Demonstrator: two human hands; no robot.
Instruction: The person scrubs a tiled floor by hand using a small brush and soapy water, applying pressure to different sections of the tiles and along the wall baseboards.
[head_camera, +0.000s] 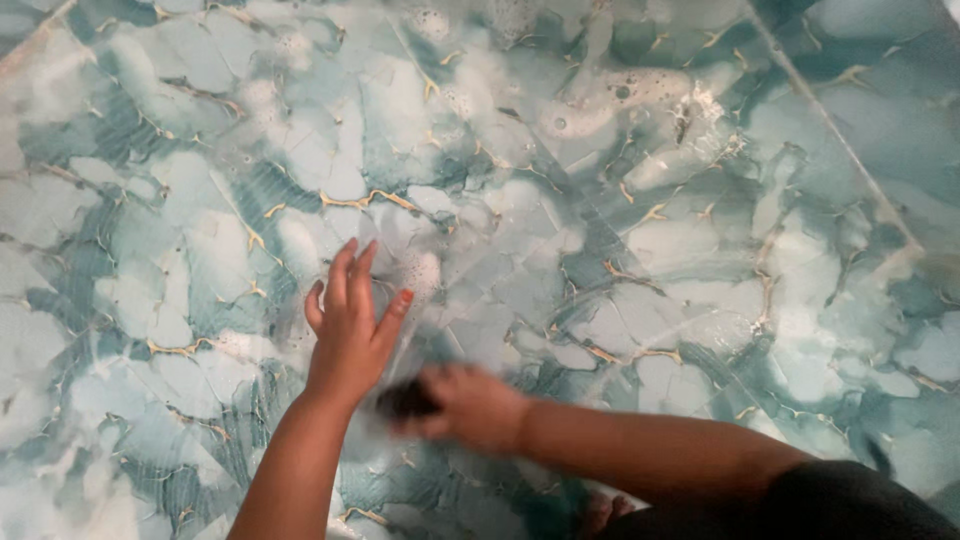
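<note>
My left hand is flat, fingers spread a little, over a wet marbled teal and white tiled floor. It holds nothing. Just to its right my right hand is blurred by motion and is closed around a small dark object, perhaps a brush or scrubber, pressed low against the floor. The dark object lies between the two hands, close under the left wrist. Soapy foam spreads over the tiles further away.
The tiles have gold veins and thin grout lines; one long joint runs diagonally at the right. A dark piece of my clothing fills the lower right corner. Toes show at the bottom edge.
</note>
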